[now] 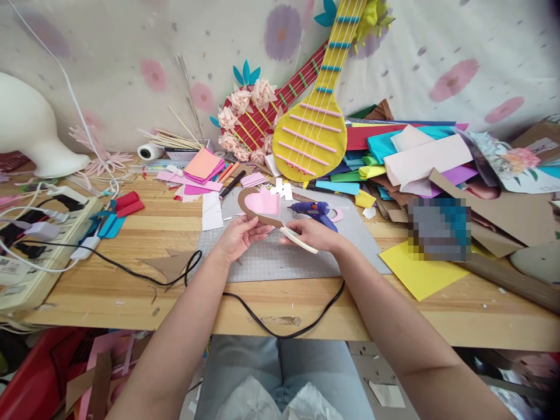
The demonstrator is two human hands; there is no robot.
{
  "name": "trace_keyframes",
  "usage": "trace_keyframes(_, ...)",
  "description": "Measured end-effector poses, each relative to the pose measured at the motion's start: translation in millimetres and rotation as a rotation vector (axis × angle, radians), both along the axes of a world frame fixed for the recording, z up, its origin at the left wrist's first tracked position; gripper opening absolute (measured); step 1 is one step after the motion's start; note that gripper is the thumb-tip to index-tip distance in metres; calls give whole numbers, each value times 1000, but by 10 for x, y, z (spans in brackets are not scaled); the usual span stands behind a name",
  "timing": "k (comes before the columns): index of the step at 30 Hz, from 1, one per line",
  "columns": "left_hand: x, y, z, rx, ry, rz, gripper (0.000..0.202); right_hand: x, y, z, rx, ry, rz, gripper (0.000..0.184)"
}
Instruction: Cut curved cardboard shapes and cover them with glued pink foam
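Observation:
My left hand [241, 236] pinches the edge of a curved brown cardboard piece [245, 204] between thumb and fingers. It is held above a grey cutting mat [262, 265]. My right hand [312, 233] is closed on white-handled scissors [300, 240]; their blades meet the cardboard's right end and are mostly hidden. Behind the cardboard curve lies a pink paper piece [266, 203]. A blue hot glue gun [312, 211] rests on the mat just beyond my right hand, its nozzle pointing left.
Two craft string instruments, one yellow [310, 140] and one red [254, 125], lean at the back. Stacked coloured sheets [420, 160] fill the right side. A power strip [65, 245] stands on the left, and a black cable [280, 333] loops along the front edge.

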State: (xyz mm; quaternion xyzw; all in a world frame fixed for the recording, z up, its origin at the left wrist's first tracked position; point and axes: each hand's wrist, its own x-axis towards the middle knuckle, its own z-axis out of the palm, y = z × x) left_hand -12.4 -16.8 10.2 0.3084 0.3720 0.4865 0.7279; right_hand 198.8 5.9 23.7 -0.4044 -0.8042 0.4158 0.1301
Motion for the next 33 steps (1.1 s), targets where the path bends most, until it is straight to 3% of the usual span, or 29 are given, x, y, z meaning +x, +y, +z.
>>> trace_keyframes(17, 18, -16, 14, -58, -62, -41, 17, -8, -11, -5, 65, -37, -45, 43)
trace_keyframes(24, -38, -10, 7, -43, 21, -112, 17, 45, 8, 35, 17, -51, 64, 44)
trace_keyframes(33, -192, -29, 106, -14, 294, -168, 23, 39, 40, -16, -54, -44, 21, 47)
